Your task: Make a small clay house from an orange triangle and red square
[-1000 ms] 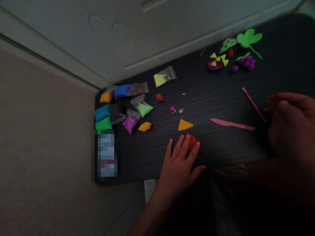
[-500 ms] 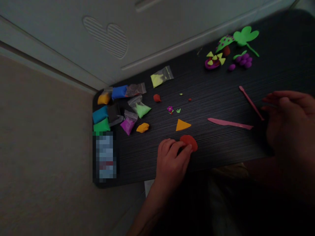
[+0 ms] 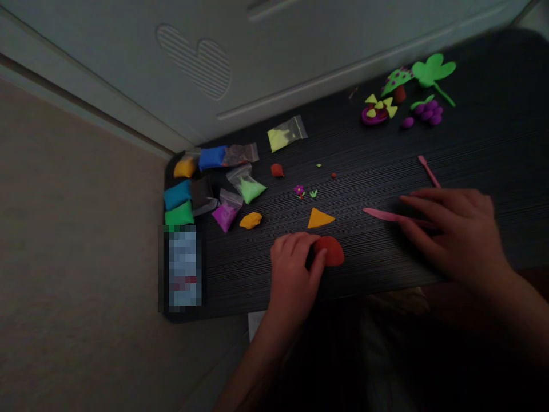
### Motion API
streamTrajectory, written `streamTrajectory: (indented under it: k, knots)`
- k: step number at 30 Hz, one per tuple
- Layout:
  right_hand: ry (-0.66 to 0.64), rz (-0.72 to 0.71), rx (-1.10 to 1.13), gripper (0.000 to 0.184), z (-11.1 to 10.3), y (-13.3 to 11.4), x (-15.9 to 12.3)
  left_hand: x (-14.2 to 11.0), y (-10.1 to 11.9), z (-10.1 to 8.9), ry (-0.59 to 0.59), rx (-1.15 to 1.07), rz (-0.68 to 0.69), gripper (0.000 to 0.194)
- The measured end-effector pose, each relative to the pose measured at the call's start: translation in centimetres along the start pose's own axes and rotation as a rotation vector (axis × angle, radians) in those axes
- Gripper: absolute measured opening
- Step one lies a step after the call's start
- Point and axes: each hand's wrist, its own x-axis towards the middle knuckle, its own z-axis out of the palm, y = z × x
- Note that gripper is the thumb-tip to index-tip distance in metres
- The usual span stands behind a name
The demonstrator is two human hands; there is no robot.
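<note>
On a dark table (image 3: 386, 154), my left hand (image 3: 293, 273) has curled fingers and pinches the left edge of a flattened red clay disc (image 3: 331, 250). An orange clay triangle (image 3: 319, 218) lies just beyond the disc. My right hand (image 3: 457, 232) lies over the handle end of a pink plastic knife (image 3: 380, 214), fingers stretched out along it. A second pink tool (image 3: 428, 169) pokes out behind that hand.
Small bags of coloured clay (image 3: 210, 186) are heaped at the table's left end, with a yellow bag (image 3: 286, 135) apart. Loose orange (image 3: 251, 220) and red (image 3: 277, 170) lumps lie nearby. Finished clay figures (image 3: 405, 94) sit at the far right. A white cabinet stands behind.
My left hand went from flat on the red disc to curled at its left edge. My right hand came down from the right onto the pink knife.
</note>
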Motion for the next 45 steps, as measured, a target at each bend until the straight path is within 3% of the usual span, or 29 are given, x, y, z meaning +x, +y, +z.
streamTrajectory:
  k: [3,7,11,15,19,22,26,32,45]
  knots:
    - [-0.047,-0.066,-0.145,0.035,0.3,0.0,-0.3,0.3,0.3,-0.4,-0.047,-0.151,-0.051,0.013]
    - [-0.143,-0.103,-0.075,0.022,0.4,0.5,0.1,0.7,0.7,-0.9,-0.156,-0.381,-0.107,0.018]
    - [-0.253,-0.127,0.012,0.015,0.2,0.8,1.0,1.0,1.0,-0.7,-0.219,-0.299,-0.020,0.018]
    - [-0.327,-0.120,0.015,0.011,-0.2,-0.4,1.4,0.7,0.6,-0.1,-0.097,-0.114,0.092,0.018]
    - [-0.416,-0.113,0.103,0.012,-0.5,-3.1,1.0,0.0,-0.1,0.0,0.043,-0.112,0.161,0.020]
    - [-0.485,-0.204,0.145,0.012,0.0,-4.7,0.8,-0.2,-0.4,-0.2,0.123,-0.114,0.217,0.021]
    - [-0.495,-0.330,0.113,0.011,1.1,-5.1,1.0,0.3,-0.7,-0.1,0.106,-0.080,0.252,0.024]
    - [-0.472,-0.385,0.117,0.013,1.4,-4.9,1.2,0.6,-1.0,0.4,0.027,-0.031,0.247,0.015]
    - [-0.382,-0.407,0.196,0.013,1.4,-3.9,0.9,0.5,-1.3,0.7,0.111,-0.103,0.234,0.012]
